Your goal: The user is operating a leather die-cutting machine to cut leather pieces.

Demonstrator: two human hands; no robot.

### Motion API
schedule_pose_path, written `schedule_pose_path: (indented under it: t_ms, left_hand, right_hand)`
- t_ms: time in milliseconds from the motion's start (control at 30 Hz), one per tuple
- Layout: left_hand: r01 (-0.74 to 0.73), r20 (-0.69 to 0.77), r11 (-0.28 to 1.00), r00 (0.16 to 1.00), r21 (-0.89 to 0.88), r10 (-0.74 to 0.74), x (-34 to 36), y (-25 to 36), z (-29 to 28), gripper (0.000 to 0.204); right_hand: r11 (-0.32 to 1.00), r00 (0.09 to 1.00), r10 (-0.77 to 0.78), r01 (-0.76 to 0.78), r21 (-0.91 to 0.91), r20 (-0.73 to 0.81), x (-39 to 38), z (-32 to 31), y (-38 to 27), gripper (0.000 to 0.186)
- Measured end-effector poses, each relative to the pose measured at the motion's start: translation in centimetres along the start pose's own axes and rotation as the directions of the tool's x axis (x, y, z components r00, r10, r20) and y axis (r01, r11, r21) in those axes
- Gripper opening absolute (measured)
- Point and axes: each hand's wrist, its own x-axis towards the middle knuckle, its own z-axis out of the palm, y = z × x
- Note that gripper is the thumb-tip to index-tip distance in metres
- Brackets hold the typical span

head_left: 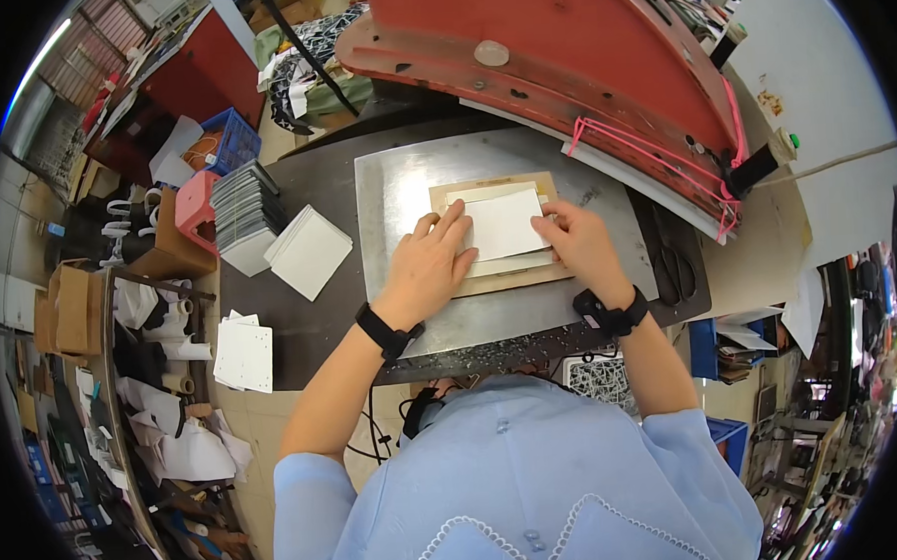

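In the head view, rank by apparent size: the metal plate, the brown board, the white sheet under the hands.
1. metal plate, largest
2. brown board, lying on it
3. white sheet, smallest, on the board

Pale blue short-sleeved top w/ white scalloped trim and small buttons down the front, black wristband above each of left hand (pixel 430 264) & right hand (pixel 579 242), poss. watches.

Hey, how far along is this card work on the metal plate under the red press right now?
Looks done: nothing clearly. In hand: both hands, left hand and right hand, press a white sheet flat on a tan board on the metal plate. Probably left: the grey-white stack and loose white squares beside the plate.
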Motion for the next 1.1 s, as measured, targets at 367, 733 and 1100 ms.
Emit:
schedule_pose_path:
  t_ms: [367,733,1100]
  left_hand:
    - [-0.01,0.062,0.996,0.998,0.085,0.004,-0.1,0.1,0.1,0.05]
    - [0.067,-0.022,0.989,0.997,-0.128,-0.071,-0.3,-0.8,0.3,0.053]
    - [0.34,-0.116,0.808,0.889,-0.481,-0.443,-7.0,0.6,-6.3,0.027]
  right_hand:
    - [0.944,0.972,-0.231,0.214,-0.251,-0.038,-1.1,0.4,0.1,0.028]
    - [0.908,0.984,-0.164,0.121,-0.401,-0.073,-1.4,-0.2,0.0,0.038]
    - [0.957,0.434,-0.187,0.285,-0.063,-0.881,-0.1,-22.8,2.2,0.053]
